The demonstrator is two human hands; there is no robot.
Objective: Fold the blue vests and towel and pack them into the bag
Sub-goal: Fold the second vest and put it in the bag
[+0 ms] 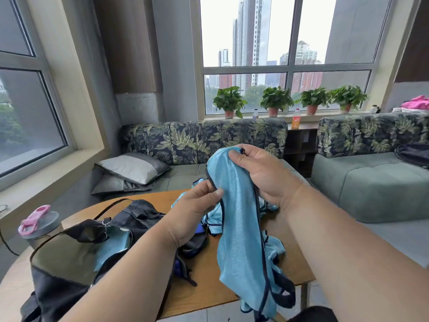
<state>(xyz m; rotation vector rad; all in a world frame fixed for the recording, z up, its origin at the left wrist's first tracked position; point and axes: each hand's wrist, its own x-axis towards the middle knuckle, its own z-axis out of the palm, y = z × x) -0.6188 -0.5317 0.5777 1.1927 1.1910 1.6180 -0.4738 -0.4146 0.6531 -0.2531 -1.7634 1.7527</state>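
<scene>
Both hands up over the wooden table (209,289), working one light-blue vest (239,228). Right hand (262,175), at about 1 o'clock from frame centre, grips the vest's top end: thumb laid across the front of the fabric, fingers curled behind, dark trim poking out by the fingertips. Left hand (197,208), at 7 o'clock from the right hand, pinches the vest's dark-piped left edge between thumb and forefinger. Vest hangs from the two grips as a long narrow drape, shiny mesh with navy binding; its lower end trails past the table's near edge at about 5 o'clock.

More light-blue vests (216,219) lie bunched on the table behind the hanging one, partly hidden by it and the left hand. How many, cannot tell.

Bag (69,263) sits at 8 o'clock on the table, black with an olive panel, mouth open; a piece of light-blue fabric (113,245) shows inside. Whether that is a vest or the towel, cannot tell.

Grey bottle with pink lid (38,225) at 9 o'clock, just left of the bag. Leaf-print sofa (204,138) at 12 o'clock with grey cushions (132,168); four potted plants (276,101) along the windowsill above it.
</scene>
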